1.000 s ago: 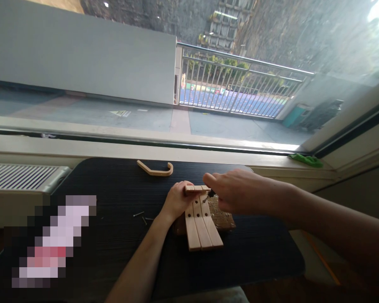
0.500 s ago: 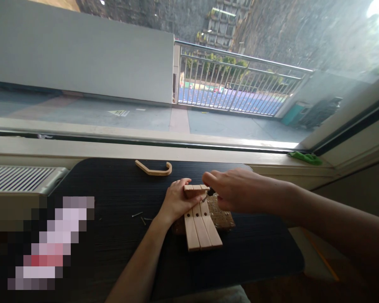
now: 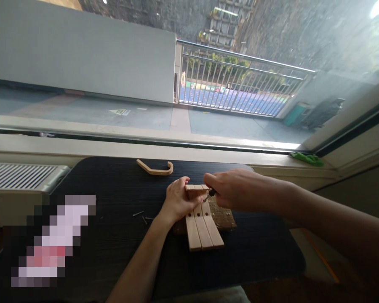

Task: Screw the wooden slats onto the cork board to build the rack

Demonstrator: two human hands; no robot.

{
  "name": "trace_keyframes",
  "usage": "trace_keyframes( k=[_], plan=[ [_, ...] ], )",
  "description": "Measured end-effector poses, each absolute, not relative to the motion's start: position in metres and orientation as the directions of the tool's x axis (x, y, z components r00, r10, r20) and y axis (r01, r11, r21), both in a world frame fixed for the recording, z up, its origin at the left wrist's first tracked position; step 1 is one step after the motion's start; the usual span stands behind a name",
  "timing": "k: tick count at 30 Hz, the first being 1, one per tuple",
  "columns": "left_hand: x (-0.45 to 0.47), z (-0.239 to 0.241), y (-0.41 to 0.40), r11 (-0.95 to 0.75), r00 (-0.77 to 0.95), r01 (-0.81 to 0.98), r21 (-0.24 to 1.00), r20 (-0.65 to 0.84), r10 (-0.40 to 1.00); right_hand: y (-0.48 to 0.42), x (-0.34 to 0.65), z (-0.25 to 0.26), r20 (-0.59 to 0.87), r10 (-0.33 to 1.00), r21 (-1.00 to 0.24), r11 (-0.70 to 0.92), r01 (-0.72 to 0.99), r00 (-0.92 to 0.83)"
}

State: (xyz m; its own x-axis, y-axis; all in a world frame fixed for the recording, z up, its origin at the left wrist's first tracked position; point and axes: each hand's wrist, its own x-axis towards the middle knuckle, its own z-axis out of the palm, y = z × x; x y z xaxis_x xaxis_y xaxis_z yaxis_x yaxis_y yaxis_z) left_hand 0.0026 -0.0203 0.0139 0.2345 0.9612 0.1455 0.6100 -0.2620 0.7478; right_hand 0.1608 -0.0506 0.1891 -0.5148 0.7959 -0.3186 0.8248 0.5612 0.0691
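Note:
A pale wooden piece (image 3: pixel 202 233) made of three side-by-side strips, with a row of dark holes and an upturned far end, lies on a brown wrapped-looking block (image 3: pixel 225 219). My left hand (image 3: pixel 180 201) is closed around its left side, thumb across the strips near the upturned end. In the closed fingers of my right hand (image 3: pixel 222 189) is a small screwdriver (image 3: pixel 212 192) with a dark handle. Its thin tip points down-left to the right strip, by my left thumb. Whether the tip sits in a hole or on a screw is too small to tell.
Several loose screws (image 3: pixel 144 219) lie on the black table (image 3: pixel 113 252) left of my left forearm. A hooked wooden strip (image 3: pixel 154 170) rests near the table's far edge. Behind are a windowsill with a green cloth (image 3: pixel 307 159) and a radiator (image 3: pixel 22 176). A pixelated patch covers the left.
My right hand's fingers have turned slightly, and more of the screwdriver's dark handle shows. My left hand keeps its hold on the wooden piece. The whole view has shifted a little.

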Motion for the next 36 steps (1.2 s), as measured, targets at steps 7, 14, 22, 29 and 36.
trace_keyframes(
  k=[7, 14, 22, 29, 36],
  plan=[
    [-0.0009, 0.0161, -0.0221, -0.233, 0.271, 0.643, 0.729, 0.068, 0.960, -0.0503, 0.1631, 0.1878, -0.308, 0.802, 0.077, 0.556, 0.827, -0.511],
    [-0.0005, 0.0149, -0.0226, -0.212, 0.288, 0.599, 0.772, 0.039, 0.957, -0.0475, 0.1608, 0.1887, -0.318, 0.803, 0.074, 0.551, 0.831, -0.504],
    [-0.0009, 0.0111, -0.0229, -0.228, 0.287, 0.583, 0.780, 0.065, 0.956, -0.0491, 0.1585, 0.1908, -0.326, 0.804, 0.045, 0.539, 0.841, -0.497],
    [-0.0022, 0.0137, -0.0224, -0.195, 0.295, 0.583, 0.789, 0.018, 0.955, -0.0475, 0.1580, 0.1922, -0.338, 0.815, 0.002, 0.501, 0.865, -0.471],
    [-0.0011, 0.0188, -0.0239, -0.192, 0.292, 0.594, 0.781, 0.013, 0.956, -0.0468, 0.1597, 0.1913, -0.325, 0.804, 0.029, 0.535, 0.844, -0.498]
  ],
)
